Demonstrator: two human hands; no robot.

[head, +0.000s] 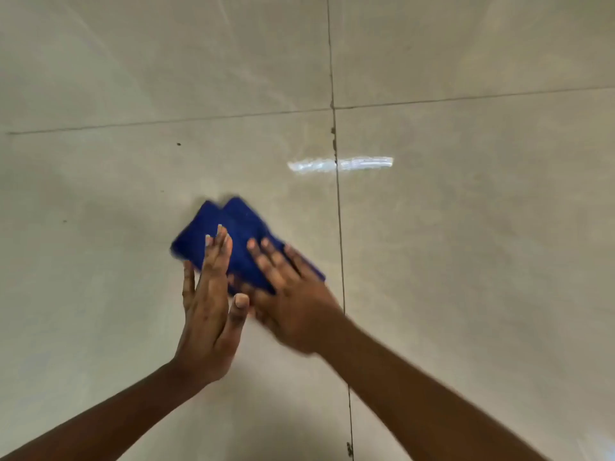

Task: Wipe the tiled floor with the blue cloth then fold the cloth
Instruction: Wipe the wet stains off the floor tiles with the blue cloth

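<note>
Pressing flat on the blue cloth (244, 241), the right hand (293, 301) lies palm-down w/ fingers straight and spread, nothing clenched, fingertips (253, 245) reaching toward the cloth's middle. We see the left hand (209, 311) just beside it, edge-on and likewise released: fingers straight and close together, tips over the cloth's left part, thumb (240, 302) standing apart near the right hand. We cannot tell whether the left hand's fingers actually touch the fabric; motion blur softens both hands and the cloth's edges.

The cloth sits a little left of frame centre, lying on the tiled floor (466, 227), folded into a compact bundle w/ two pointed corners showing at its upper edge. Its lower right part is hidden under the right hand.

Both forearms are bare, entering from the bottom left and bottom right of the frame. A dark grout line (336, 194) runs top to bottom just right of the cloth, crossed by another across the upper part of the frame. A bright streak of reflected light (339, 164) lies across the vertical line, above and right of the cloth. A few small dark specks (178, 144) dot the tile at centre left.
</note>
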